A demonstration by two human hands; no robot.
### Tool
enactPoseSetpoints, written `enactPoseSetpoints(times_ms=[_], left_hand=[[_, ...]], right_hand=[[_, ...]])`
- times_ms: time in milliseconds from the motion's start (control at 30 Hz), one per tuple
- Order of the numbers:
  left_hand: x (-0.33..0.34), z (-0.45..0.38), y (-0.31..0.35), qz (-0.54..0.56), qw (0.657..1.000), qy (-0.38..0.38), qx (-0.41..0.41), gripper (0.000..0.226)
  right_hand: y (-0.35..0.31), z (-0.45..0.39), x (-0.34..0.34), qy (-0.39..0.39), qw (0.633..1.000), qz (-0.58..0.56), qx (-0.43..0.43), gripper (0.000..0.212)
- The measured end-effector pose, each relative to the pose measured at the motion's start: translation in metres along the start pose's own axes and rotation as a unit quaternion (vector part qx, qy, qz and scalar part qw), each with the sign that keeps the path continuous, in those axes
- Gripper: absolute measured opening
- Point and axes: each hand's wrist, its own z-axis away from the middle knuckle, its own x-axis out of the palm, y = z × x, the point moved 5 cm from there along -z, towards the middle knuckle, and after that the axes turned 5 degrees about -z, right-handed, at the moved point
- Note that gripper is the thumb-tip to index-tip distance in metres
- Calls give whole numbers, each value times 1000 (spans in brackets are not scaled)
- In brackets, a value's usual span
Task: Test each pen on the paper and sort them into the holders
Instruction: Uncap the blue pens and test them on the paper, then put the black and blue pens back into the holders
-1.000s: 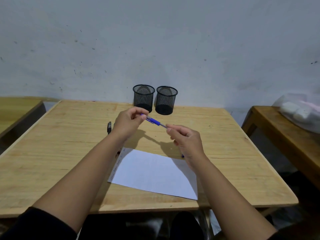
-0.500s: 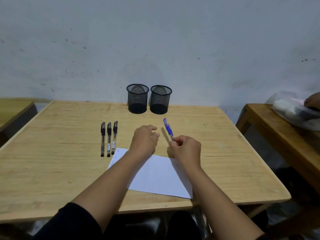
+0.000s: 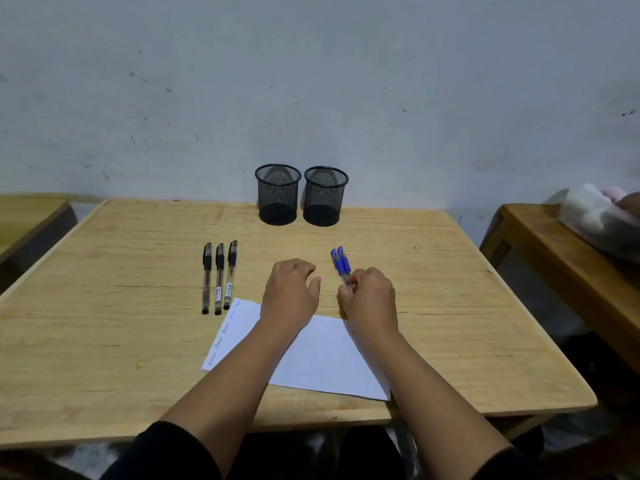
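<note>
On the table [image 3: 104, 341], the paper [image 3: 322, 358] lies under both forearms. Two holders [image 3: 277, 195] stand at the far edge (both look empty). Three black pens [image 3: 218, 278] lie left, pointing away. The left hand [image 3: 289, 292] rests loosely curled, holding nothing; the right hand [image 3: 370, 299] pinches the blue pens [image 3: 341, 265], their long axis toward the holders.

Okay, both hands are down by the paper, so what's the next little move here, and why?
Probably lift one blue pen with the right hand, which already pinches them, and bring its tip to the paper: both holders look empty.
</note>
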Motion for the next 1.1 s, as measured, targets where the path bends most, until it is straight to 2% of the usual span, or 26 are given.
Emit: enactPoseSetpoints(times_ms=[167,300,467,567,633,733,900,1100], left_hand=[[-13,-1,1,50,999,-3,-15,31],[-50,-11,-14,87,994,47,-56,28],[-77,-29,-70,20,987,72,-141,39],[-78,-26,-92,-8,978,38,-203,49],[-74,-25,-97,-21,976,15,-217,54],[-67,-29,-100,-23,978,5,-207,53],[-58,-38,-84,15,990,1,-137,41],[-52,-45,-70,25,996,-13,-87,39]], right_hand=[[-1,-6,-4,19,999,-32,8,19],[0,-20,-7,21,998,-46,24,34],[0,-33,-1,8,998,-50,42,47],[-2,-39,6,3,998,-49,41,51],[-2,-43,12,2,998,-49,45,52],[-2,-47,19,-2,998,-44,42,50],[-4,-54,25,-6,998,-36,45,48],[-7,-58,26,-21,998,-14,57,50]])
